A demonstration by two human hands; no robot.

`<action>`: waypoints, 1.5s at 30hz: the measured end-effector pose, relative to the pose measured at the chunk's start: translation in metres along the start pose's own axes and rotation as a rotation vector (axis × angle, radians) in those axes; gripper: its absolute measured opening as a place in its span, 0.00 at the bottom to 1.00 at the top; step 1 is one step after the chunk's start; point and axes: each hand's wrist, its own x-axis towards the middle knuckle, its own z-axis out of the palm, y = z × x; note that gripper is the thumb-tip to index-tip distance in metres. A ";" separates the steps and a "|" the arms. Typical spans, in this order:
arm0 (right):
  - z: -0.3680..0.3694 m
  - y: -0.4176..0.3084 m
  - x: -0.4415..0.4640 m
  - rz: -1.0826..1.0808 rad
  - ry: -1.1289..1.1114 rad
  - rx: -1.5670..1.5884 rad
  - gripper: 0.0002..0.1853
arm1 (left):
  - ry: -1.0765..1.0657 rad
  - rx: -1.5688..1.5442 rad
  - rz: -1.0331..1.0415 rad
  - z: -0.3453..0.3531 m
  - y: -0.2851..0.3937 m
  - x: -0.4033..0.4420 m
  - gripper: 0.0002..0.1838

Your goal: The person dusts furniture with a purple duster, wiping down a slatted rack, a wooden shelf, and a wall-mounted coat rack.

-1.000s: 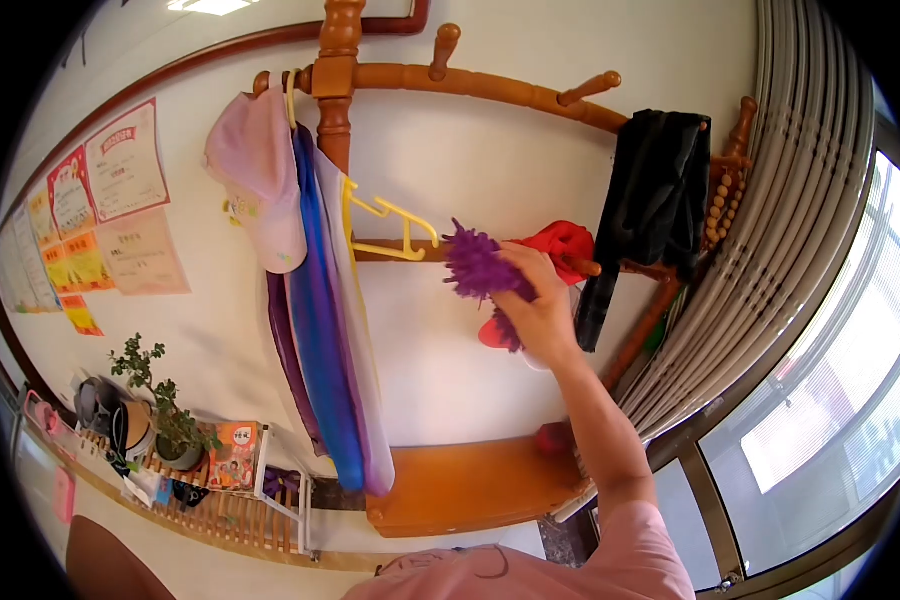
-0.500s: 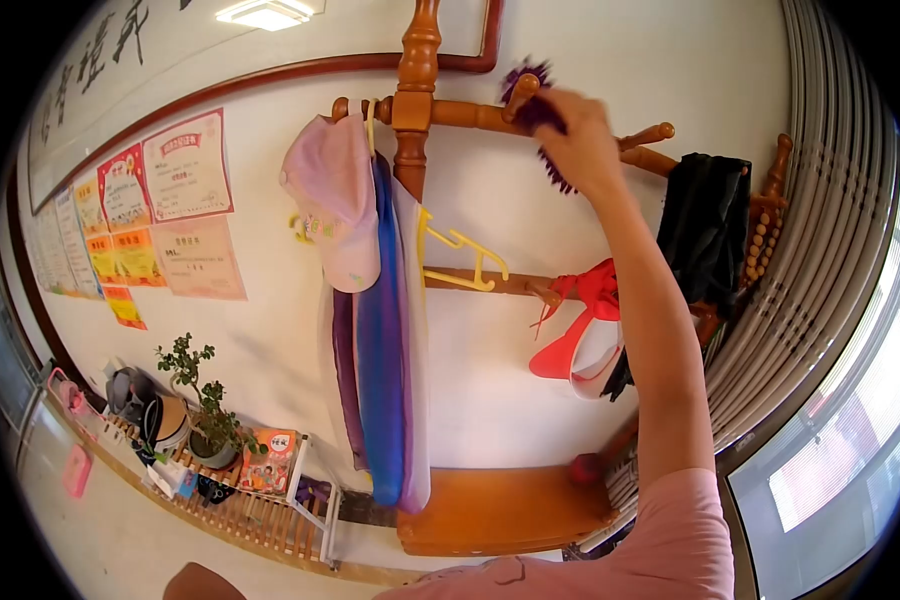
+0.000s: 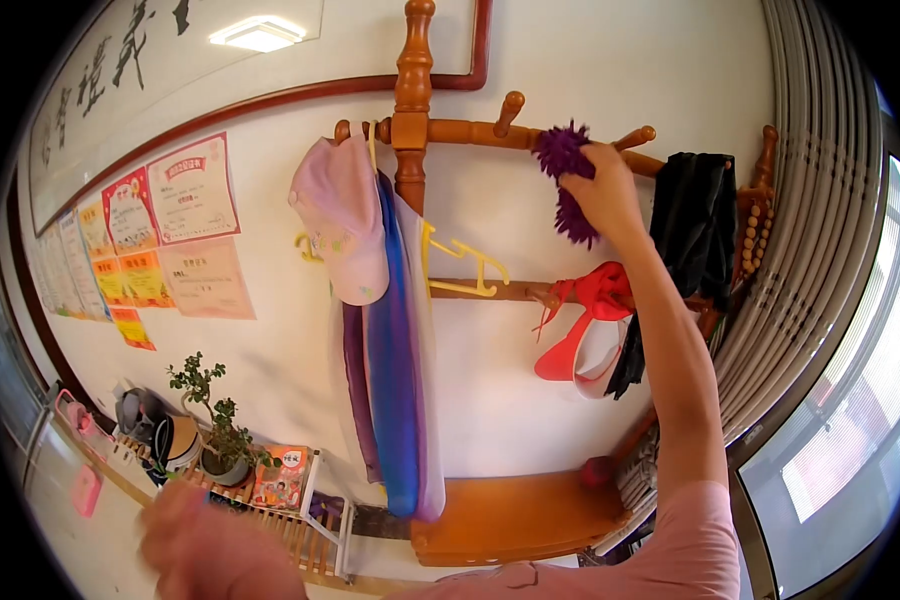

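Note:
My right hand is closed on a fluffy purple item, just below the upper bar of the wooden coat rack. The item lies between two upper pegs, and the left peg is bare. At the lower left, my left hand is raised and smeared by motion, so its fingers are unclear. A pink cap and long blue and purple scarves hang at the rack's left. A red cloth and a red-and-white cap hang from the lower bar.
A yellow hanger sticks out beside the scarves. Black clothing hangs at the right, near the grey curtain. Below are a wooden cabinet and a slatted rack with a potted plant and a magazine.
The purple item and my right hand rose to the upper left peg, then moved right and slightly down, away from it. My left hand has come into view at the lower left.

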 end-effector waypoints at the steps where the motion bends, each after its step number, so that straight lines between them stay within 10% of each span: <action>1: -0.007 -0.015 -0.013 0.171 -0.068 0.214 0.23 | -0.164 -0.033 -0.139 0.010 -0.014 -0.017 0.23; 6: -0.018 -0.085 -0.090 0.243 -0.344 0.719 0.23 | -0.734 -0.180 -0.494 0.094 -0.042 -0.072 0.40; 10: -0.014 -0.110 -0.132 0.308 -0.544 1.086 0.28 | -0.718 -0.223 -0.590 0.154 -0.039 -0.120 0.52; 14: -0.029 -0.090 -0.140 0.253 -0.709 1.115 0.29 | -0.369 -0.492 -1.120 0.166 -0.056 -0.149 0.42; 20: 0.013 -0.016 -0.157 0.036 -0.408 0.629 0.13 | -0.141 -0.242 -0.645 0.216 -0.120 -0.051 0.30; 26: 0.027 -0.011 -0.154 0.060 -0.325 0.749 0.07 | -0.579 0.211 0.039 0.290 -0.202 -0.003 0.29; 32: 0.040 -0.003 -0.155 0.173 -0.327 0.910 0.07 | -1.361 0.439 -0.111 0.331 -0.203 0.005 0.21; 36: 0.041 0.001 -0.150 0.060 -0.307 0.854 0.07 | -1.130 0.625 0.283 0.325 -0.204 -0.014 0.24; 42: 0.042 0.006 -0.153 -0.007 -0.259 0.912 0.07 | -0.691 0.625 0.087 0.295 -0.172 -0.084 0.23; 45: 0.043 0.007 -0.155 -0.084 -0.255 0.907 0.07 | -0.604 0.457 0.317 0.313 -0.140 -0.082 0.27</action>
